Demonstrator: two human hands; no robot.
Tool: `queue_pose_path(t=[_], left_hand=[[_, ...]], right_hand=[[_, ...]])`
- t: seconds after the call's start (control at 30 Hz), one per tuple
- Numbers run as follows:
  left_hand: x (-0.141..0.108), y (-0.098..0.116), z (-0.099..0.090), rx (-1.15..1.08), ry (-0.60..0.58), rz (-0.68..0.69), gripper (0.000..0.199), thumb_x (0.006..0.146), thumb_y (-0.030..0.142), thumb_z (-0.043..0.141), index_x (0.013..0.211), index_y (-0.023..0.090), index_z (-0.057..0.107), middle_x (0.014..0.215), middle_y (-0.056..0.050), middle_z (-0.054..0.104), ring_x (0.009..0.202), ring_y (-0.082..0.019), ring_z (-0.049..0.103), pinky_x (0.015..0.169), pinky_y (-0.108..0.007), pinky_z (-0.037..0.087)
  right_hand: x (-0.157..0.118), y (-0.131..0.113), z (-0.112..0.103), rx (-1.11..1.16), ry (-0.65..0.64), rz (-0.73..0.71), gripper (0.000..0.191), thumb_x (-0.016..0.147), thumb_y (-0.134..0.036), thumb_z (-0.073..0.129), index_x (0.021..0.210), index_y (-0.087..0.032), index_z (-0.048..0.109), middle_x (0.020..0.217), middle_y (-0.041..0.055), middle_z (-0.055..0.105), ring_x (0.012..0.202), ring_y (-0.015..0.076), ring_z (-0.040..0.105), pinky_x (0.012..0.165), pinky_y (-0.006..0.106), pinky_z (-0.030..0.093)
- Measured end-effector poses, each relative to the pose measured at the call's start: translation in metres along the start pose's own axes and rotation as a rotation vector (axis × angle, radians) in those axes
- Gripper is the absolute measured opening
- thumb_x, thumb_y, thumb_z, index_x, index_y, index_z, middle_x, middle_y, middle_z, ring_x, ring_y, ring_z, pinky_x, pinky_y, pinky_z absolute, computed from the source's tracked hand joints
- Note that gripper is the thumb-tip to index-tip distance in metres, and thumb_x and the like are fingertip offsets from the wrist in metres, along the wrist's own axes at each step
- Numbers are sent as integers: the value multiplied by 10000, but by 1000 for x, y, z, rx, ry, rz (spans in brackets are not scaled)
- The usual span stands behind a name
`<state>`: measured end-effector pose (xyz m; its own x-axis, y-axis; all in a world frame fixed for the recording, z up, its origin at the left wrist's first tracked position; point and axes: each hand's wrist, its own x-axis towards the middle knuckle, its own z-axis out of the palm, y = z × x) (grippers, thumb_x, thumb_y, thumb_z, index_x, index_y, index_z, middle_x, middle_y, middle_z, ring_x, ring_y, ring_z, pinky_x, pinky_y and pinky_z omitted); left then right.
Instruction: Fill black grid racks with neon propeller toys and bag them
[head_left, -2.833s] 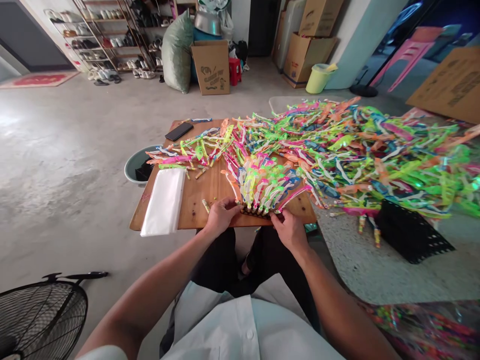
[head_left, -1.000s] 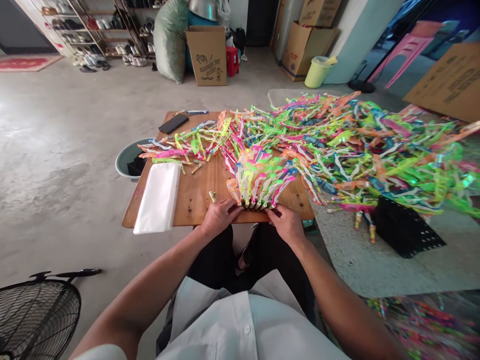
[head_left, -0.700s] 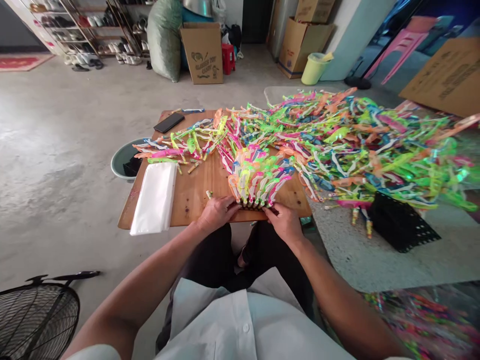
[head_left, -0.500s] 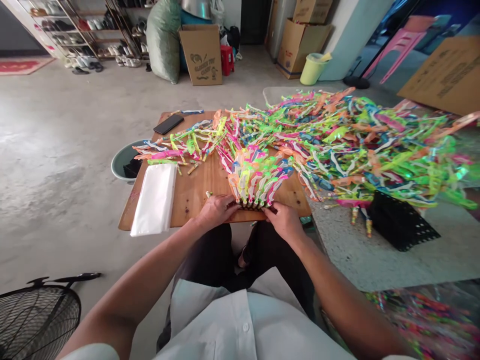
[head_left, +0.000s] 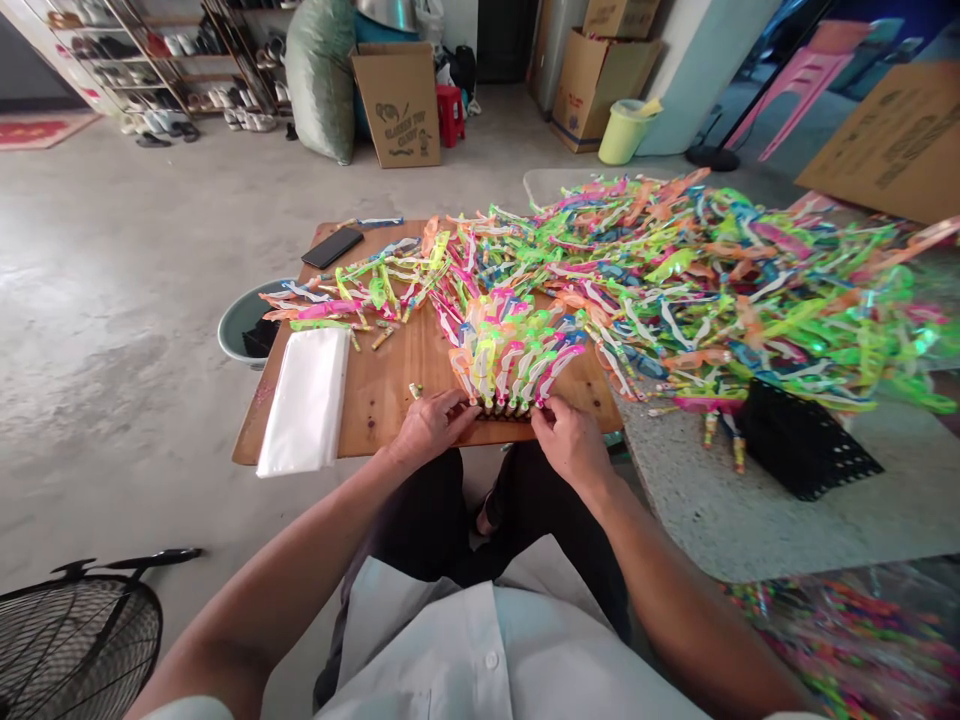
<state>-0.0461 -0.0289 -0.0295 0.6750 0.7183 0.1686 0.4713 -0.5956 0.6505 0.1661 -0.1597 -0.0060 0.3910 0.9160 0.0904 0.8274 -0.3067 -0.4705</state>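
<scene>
Colourful plastic toy sticks (head_left: 514,350) stand packed in rows in a low black holder (head_left: 506,413) near the front edge of the wooden board (head_left: 375,400). My left hand (head_left: 433,425) grips the holder's left end, thumb and fingers pressed at its corner. At the opposite end, my right hand (head_left: 568,436) has its fingers closed on the right corner, touching the lowest sticks. Behind the holder lies a large loose pile of similar sticks (head_left: 660,270). A stack of clear plastic bags (head_left: 304,400) lies on the board's left side.
A phone (head_left: 332,248) lies at the board's back left, above a green basin (head_left: 247,325). Black perforated pieces (head_left: 802,440) rest on the stone table (head_left: 697,500) at right. A fan (head_left: 82,640) stands at lower left, cartons (head_left: 397,105) behind.
The view has shifted slightly. My right hand has moved a little at the holder's right end; the front sticks lean outward slightly more. My left hand stays at its end.
</scene>
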Motion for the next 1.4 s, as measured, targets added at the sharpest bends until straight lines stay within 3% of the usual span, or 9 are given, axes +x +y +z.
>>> queue_pose_path(t=[0.13,0.37,0.6,0.77,1.03,1.1,1.2,1.27,1.4], left_hand=[[-1,0,5,-38,49,-11,249,938,411,616,874,190,712,722,-14,700,628,-121,611,644,-224,407],[7,0,-3,92,-5,252,273,995,346,557,832,154,662,749,-27,681,649,-117,611,619,-229,373],[11,-1,-1,133,31,307,260,973,336,586,794,161,655,708,-26,665,652,-132,611,610,-246,374],[8,0,12,126,129,196,220,938,306,617,776,165,668,714,-30,673,663,-133,619,650,-238,406],[-13,8,2,215,38,70,282,996,406,545,929,175,693,846,-71,710,837,-189,667,774,-280,473],[-21,6,-7,252,115,-86,290,987,430,558,1078,181,675,952,-86,726,945,-214,676,856,-308,489],[-23,0,-22,358,192,-434,497,948,518,586,1311,179,573,1145,-120,718,1065,-266,675,908,-360,499],[-17,-4,-32,416,88,-500,554,933,540,586,1365,196,541,1249,-129,693,1114,-290,670,916,-378,504],[-1,-11,-49,479,-128,-472,362,976,358,471,1269,206,617,1251,-136,701,1127,-287,676,916,-373,508]], right_hand=[[-2,-1,5,3,52,9,238,965,-345,523,850,-203,674,756,86,747,662,218,680,633,289,406],[-4,-7,10,-62,49,41,248,976,-315,512,888,-164,689,787,102,751,670,203,675,626,273,386],[-5,-6,14,-81,40,14,235,978,-296,510,901,-156,682,815,112,754,686,208,673,630,278,383],[-2,-7,16,-72,27,18,237,981,-287,513,916,-147,693,840,118,761,723,210,688,656,275,390],[-8,1,16,6,0,23,318,1006,-364,454,992,-162,700,868,124,767,774,240,721,676,290,427],[-15,9,20,80,-3,49,354,1007,-430,454,1041,-170,692,866,114,767,792,243,727,692,291,453],[-30,16,30,150,14,81,389,993,-473,482,1140,-165,668,849,94,762,806,249,730,734,307,486],[-40,16,37,167,6,71,367,992,-439,489,1163,-166,662,873,89,764,828,248,732,765,313,498],[-56,6,44,211,-68,36,307,978,-328,511,1198,-173,659,985,89,773,904,228,731,827,298,509]])
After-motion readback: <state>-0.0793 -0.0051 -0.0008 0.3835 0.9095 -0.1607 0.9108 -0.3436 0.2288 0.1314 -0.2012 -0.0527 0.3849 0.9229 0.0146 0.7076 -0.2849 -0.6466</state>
